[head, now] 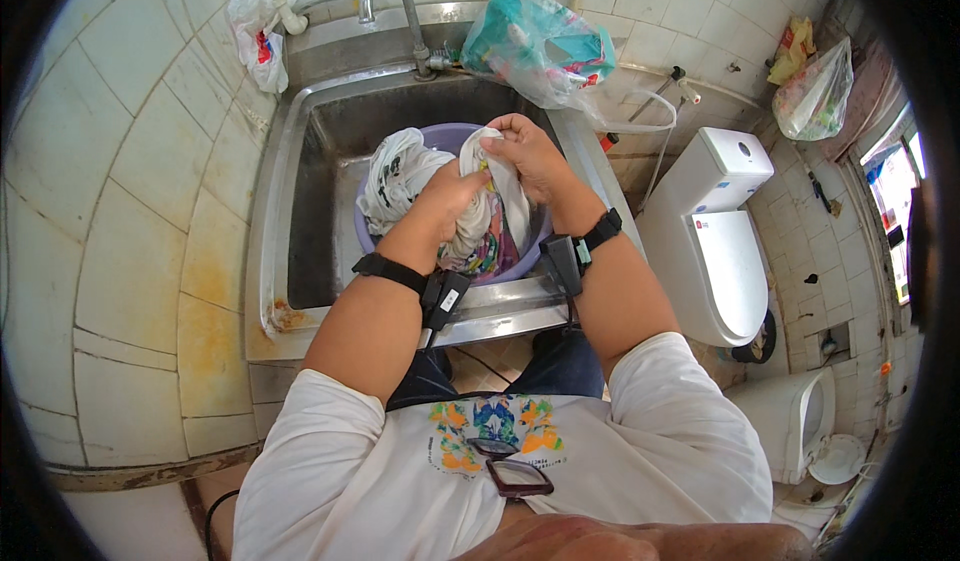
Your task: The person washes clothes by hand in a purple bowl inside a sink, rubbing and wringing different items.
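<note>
A purple plastic basin (531, 257) sits inside the stainless steel sink (315, 208), with white printed cloth (401, 167) heaped in it. My left hand (450, 195) grips a bunched part of a white garment (471, 231) over the middle of the basin. Above the basin's right side, my right hand (529, 152) pinches a raised edge of the same garment between thumb and fingers. A multicoloured printed part (501, 242) of the fabric hangs below, between the two hands. Folds hide the left fingertips.
The curved faucet (409, 13) rises behind the basin. A teal plastic bag (536, 47) lies on the sink's back right corner; a white bag (259, 40) hangs at back left. Right of the sink stands a white toilet (724, 261). A tiled wall (142, 208) borders the left.
</note>
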Action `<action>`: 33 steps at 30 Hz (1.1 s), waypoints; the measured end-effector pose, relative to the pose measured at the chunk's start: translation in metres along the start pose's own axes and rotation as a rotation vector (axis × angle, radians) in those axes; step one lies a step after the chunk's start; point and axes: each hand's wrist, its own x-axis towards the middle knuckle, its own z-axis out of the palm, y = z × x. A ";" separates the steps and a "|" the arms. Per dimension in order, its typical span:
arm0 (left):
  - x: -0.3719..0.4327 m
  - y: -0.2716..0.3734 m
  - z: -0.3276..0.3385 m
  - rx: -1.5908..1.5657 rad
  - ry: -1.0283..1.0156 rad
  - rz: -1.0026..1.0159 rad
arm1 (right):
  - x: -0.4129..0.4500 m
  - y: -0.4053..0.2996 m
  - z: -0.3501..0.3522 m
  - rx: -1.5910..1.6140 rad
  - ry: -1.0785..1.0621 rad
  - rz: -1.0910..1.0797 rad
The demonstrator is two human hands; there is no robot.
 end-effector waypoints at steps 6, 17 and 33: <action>-0.002 0.016 -0.004 -0.375 0.191 0.219 | -0.012 -0.001 -0.002 -0.375 -0.213 0.120; -0.007 0.034 -0.011 -0.689 0.254 0.425 | 0.020 0.029 -0.050 -1.181 -0.199 0.048; -0.010 0.026 -0.001 -0.600 0.086 0.353 | 0.001 -0.031 -0.035 -0.064 0.219 0.016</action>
